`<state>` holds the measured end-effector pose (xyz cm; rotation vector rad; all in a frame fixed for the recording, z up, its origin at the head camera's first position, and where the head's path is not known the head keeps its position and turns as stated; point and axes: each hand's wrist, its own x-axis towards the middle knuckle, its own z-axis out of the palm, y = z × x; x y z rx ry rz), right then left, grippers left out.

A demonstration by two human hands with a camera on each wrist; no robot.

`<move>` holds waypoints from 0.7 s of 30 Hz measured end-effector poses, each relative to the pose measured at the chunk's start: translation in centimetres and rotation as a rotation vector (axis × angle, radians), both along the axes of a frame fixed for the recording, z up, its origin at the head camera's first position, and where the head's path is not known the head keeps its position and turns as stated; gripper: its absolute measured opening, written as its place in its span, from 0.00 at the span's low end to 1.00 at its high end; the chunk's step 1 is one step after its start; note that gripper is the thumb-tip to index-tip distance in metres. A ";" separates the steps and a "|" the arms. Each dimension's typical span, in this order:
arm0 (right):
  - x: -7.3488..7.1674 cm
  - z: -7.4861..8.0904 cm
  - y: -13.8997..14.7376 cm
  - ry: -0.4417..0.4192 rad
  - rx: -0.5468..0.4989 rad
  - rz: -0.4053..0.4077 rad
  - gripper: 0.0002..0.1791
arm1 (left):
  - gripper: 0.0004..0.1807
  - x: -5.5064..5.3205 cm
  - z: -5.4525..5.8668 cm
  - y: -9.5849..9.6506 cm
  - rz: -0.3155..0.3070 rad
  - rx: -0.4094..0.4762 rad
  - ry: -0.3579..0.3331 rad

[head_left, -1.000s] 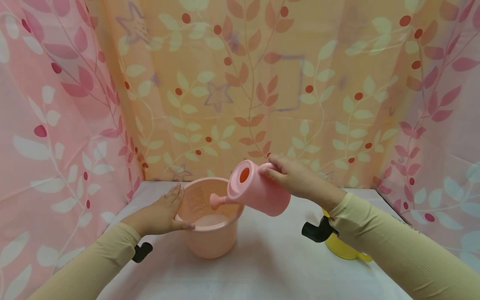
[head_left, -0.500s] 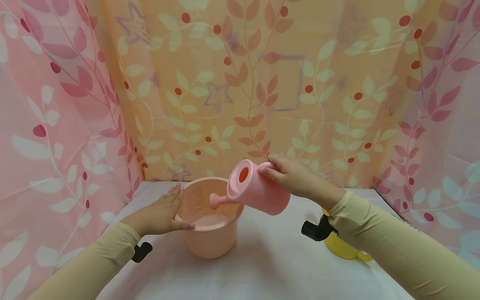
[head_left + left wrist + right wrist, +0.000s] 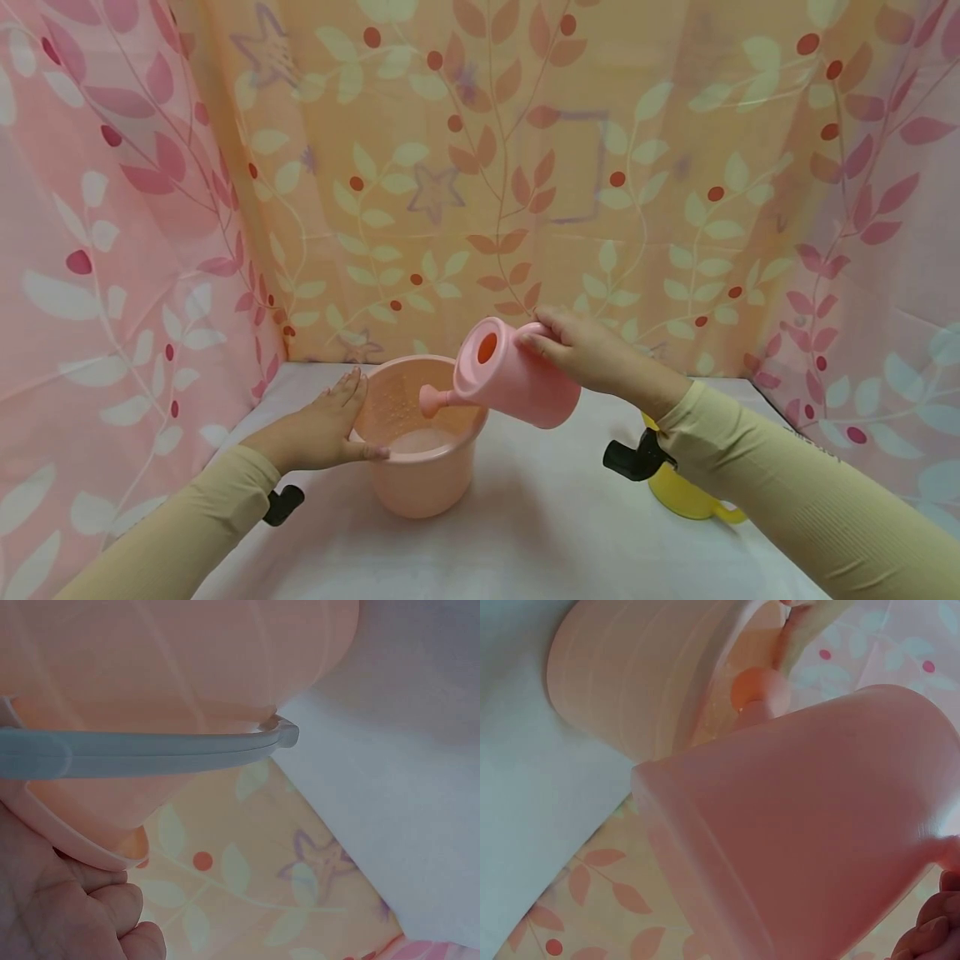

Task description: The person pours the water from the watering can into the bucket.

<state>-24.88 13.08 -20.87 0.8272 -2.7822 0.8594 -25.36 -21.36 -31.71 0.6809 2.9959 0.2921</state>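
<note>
A pink toy watering can [image 3: 517, 375] is tilted over a peach plastic bucket [image 3: 423, 487], its spout [image 3: 431, 400] pointing into the bucket's mouth. My right hand [image 3: 581, 350] grips the can by its handle; in the right wrist view curled fingers [image 3: 930, 930] show at the lower right edge of the can [image 3: 802, 817]. On the left, my left hand [image 3: 318, 429] rests against the bucket's rim with fingers straight and the thumb over the near edge. The left wrist view shows the bucket's grey carrying handle [image 3: 150, 754] hanging beside its wall. Droplets dot the inner wall.
Partly hidden behind the right forearm, a yellow container with a handle [image 3: 678, 493] stands on the white tabletop [image 3: 540, 533]. Leaf-patterned cloth [image 3: 495, 167] encloses the back and both sides. Black wrist mounts [image 3: 637, 458] stick out below both sleeves.
The watering can has tipped up very slightly in the right hand. The left hand and the bucket stay where they were.
</note>
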 end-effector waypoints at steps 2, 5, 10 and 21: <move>0.0 0.0 0.0 0.003 0.003 0.001 0.11 | 0.67 0.1 0.1 0.0 -0.002 0.002 0.002; 0.0 0.0 0.0 0.008 0.009 0.002 0.10 | 0.67 0.1 0.1 0.0 -0.003 0.001 0.003; 0.1 0.0 0.0 0.002 0.003 0.002 0.10 | 0.67 0.1 0.1 0.0 -0.003 0.000 0.005; 0.0 0.1 -0.1 0.016 0.011 0.006 0.09 | 0.67 0.0 0.0 0.0 -0.001 0.000 0.010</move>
